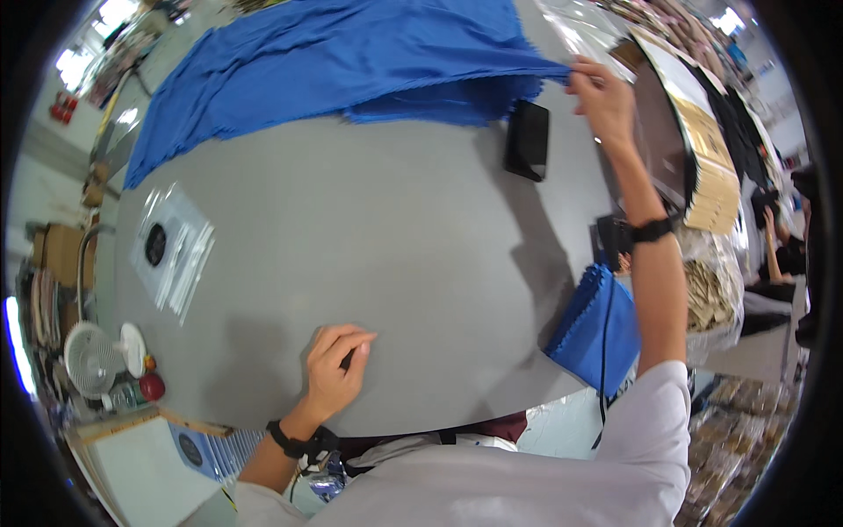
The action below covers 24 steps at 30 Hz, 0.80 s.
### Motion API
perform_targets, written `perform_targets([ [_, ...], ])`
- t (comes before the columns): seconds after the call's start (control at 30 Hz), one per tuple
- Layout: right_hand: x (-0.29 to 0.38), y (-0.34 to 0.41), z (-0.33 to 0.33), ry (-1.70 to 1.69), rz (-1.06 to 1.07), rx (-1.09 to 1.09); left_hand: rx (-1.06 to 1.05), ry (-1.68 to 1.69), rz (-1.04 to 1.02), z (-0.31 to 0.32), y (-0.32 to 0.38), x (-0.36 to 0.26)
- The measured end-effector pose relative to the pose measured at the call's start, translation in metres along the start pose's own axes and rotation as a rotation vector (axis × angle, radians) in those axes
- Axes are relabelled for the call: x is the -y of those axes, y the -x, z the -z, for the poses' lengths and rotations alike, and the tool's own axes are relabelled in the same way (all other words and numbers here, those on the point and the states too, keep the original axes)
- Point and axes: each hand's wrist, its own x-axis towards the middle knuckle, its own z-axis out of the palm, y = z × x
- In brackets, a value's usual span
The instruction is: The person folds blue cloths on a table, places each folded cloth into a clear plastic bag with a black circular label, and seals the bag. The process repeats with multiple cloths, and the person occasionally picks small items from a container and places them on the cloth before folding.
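Note:
A large blue fabric piece with a frayed edge lies rumpled across the far side of the grey table. My right hand, arm stretched out, pinches its right corner between thumb and fingers and lifts the edge slightly. Under that raised edge another blue layer shows. My left hand is just above the near part of the table, fingers curled loosely with nothing seen in them. Just below the cloth's right part lies a black smartphone. Clear plastic bags bearing a dark round mark lie at the left.
Folded blue cloth hangs at the right table edge beside a black cable. A white fan, a red apple-like object and a plastic bottle stand at lower left. A cardboard stack is at right; another person's arm shows beyond.

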Motion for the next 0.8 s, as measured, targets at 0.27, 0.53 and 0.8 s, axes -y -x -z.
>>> perform_targets([
  [0.27,0.041,-0.005,0.065,0.207,0.138,-0.093,-0.304,-0.710,0.040,0.063,-0.084,0.092],
  [0.53,0.025,0.021,0.096,0.338,0.159,-0.005,-0.329,-0.858,0.466,0.184,-0.097,0.250],
  [0.8,0.035,0.041,0.171,0.017,0.040,-0.201,-0.558,-0.803,0.054,0.155,-0.164,0.210],
])
